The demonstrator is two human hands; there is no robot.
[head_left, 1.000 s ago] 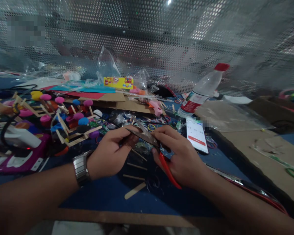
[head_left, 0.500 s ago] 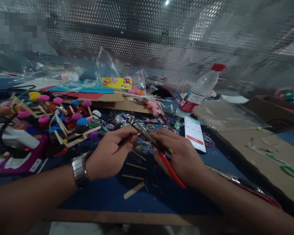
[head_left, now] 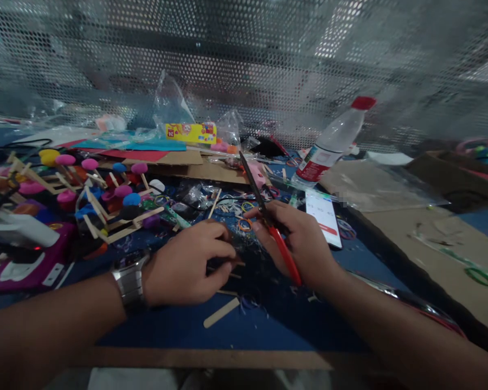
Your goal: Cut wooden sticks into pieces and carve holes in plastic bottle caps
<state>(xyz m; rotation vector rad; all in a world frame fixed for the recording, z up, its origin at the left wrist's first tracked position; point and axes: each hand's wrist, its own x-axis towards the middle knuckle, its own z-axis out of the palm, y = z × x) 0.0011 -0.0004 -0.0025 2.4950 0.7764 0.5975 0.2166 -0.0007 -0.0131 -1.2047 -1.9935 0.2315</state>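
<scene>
My right hand is wrapped round the red handle of a pair of scissors, whose dark blades point up and away from me. My left hand, with a metal watch on the wrist, is low over the table. Its fingers are curled towards the thumb, and what they hold, if anything, is hidden. Thin wooden strips show partly beyond and beneath these fingers. Nearer to me lies a wider wooden craft stick with a rounded end. An orange rubber band lies just left of my right fingertips.
To the left, stick models with coloured caps crowd beside a purple power strip. A phone lies right of my right hand, with a red-capped bottle behind it. Cardboard and plastic bags lie farther back.
My hands have moved apart. My left hand has come down towards the wooden strips, while the scissors in my right hand have swung more upright, away from my left fingers.
</scene>
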